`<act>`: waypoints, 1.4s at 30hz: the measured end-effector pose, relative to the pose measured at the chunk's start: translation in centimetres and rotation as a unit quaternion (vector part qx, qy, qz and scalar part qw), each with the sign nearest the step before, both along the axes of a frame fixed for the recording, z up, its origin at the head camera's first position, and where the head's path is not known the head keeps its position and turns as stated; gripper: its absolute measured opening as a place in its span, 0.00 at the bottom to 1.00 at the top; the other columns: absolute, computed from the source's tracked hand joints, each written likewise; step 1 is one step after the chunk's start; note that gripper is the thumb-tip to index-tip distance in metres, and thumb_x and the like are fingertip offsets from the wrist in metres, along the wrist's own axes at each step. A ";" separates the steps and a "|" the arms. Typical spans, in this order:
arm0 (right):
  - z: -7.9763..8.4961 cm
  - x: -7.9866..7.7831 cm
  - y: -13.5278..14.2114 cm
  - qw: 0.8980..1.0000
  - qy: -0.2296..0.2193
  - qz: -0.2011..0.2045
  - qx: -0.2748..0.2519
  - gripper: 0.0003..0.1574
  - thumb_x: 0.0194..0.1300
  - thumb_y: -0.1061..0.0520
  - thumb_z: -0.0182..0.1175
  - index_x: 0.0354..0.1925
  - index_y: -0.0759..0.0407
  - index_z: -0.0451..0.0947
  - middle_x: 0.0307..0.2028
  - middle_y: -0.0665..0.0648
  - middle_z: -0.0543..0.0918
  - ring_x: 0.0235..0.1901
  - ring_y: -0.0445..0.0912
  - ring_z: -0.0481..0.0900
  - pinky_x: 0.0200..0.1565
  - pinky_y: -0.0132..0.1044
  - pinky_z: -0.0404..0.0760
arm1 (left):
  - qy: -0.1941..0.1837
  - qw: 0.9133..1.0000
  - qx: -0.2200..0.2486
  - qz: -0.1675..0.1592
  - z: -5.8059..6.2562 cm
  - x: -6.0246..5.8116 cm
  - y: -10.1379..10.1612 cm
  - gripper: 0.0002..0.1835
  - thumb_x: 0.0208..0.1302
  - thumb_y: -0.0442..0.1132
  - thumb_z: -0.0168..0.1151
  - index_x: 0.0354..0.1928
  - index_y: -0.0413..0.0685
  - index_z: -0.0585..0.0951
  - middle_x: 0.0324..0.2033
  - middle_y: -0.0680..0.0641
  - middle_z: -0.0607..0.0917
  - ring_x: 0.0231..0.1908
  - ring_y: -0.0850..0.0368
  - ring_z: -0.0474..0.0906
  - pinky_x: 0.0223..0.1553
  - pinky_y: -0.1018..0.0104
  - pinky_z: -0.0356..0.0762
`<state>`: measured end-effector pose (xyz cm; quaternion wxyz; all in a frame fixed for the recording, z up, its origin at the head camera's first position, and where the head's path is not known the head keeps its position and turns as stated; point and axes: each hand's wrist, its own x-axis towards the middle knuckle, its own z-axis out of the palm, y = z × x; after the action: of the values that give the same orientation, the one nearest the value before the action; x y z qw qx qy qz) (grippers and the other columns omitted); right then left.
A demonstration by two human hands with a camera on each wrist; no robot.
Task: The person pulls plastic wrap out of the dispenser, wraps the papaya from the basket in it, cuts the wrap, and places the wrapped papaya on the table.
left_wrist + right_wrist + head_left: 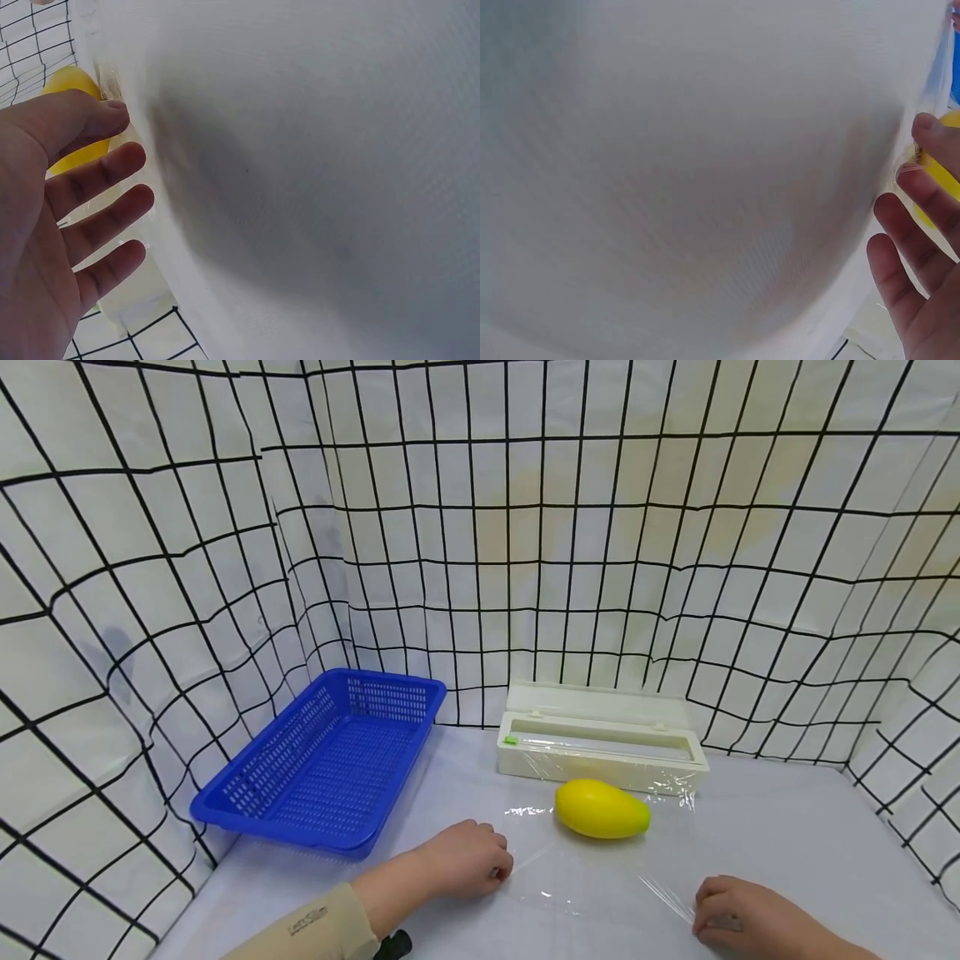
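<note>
A sheet of clear plastic wrap stretches over the white table from the wrap dispenser. My left hand pinches its near left corner, and in the left wrist view the other fingers stand apart from the thumb. At the near right corner my right hand pinches the gathered film between thumb and forefinger, its other fingers loosely bent. A yellow mango with a greenish tip lies between the hands and the dispenser, within the area of the film; it appears to rest on top.
The cream dispenser's lid is raised, showing a roll and a small green slider. An empty-looking blue plastic basket stands at the left. Black wire grid panels backed with white sheeting surround the table.
</note>
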<state>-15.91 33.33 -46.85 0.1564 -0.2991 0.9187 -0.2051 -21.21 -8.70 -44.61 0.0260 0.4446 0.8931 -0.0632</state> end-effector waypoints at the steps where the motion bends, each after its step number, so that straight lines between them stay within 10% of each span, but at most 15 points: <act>1: 0.1 0.0 0.1 1.000 -0.007 -0.005 -0.006 0.02 0.63 0.42 0.66 0.33 0.35 0.84 0.37 0.33 0.75 0.34 0.31 0.71 0.37 0.32 0.79 | 0.001 1.000 0.007 0.001 0.0 0.0 -0.1 0.05 0.61 0.46 0.67 0.28 0.67 0.81 0.25 0.66 0.73 0.29 0.66 0.69 0.32 0.70 0.67; 10: 1.4 -0.2 0.9 0.995 0.038 0.006 -0.091 0.03 0.67 0.49 0.65 0.37 0.37 0.80 0.39 0.36 0.78 0.36 0.32 0.74 0.35 0.31 0.79 | 0.002 0.996 0.088 0.016 0.9 0.2 -1.1 0.03 0.62 0.44 0.65 0.32 0.65 0.82 0.31 0.63 0.78 0.35 0.64 0.73 0.40 0.67 0.73; 23: 4.3 -1.7 1.3 0.983 0.096 -0.078 -0.134 0.02 0.67 0.52 0.65 0.39 0.44 0.81 0.39 0.42 0.81 0.37 0.35 0.75 0.34 0.30 0.78 | -0.010 0.972 0.214 0.100 1.9 -0.8 -1.4 0.03 0.65 0.43 0.63 0.33 0.64 0.81 0.37 0.64 0.81 0.47 0.61 0.76 0.55 0.58 0.72; 42: 5.7 -6.1 0.1 0.966 0.094 -0.206 -0.124 0.08 0.68 0.51 0.64 0.42 0.52 0.82 0.41 0.51 0.84 0.40 0.40 0.77 0.38 0.32 0.80 | 0.016 0.937 0.295 0.185 2.3 -4.3 -0.1 0.02 0.64 0.42 0.63 0.33 0.59 0.81 0.36 0.59 0.83 0.42 0.59 0.78 0.52 0.56 0.74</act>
<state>-22.03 33.48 -41.19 -0.0147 -0.1385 0.9384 -0.3161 -25.47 -8.85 -42.28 -0.1094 0.2581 0.9385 0.2013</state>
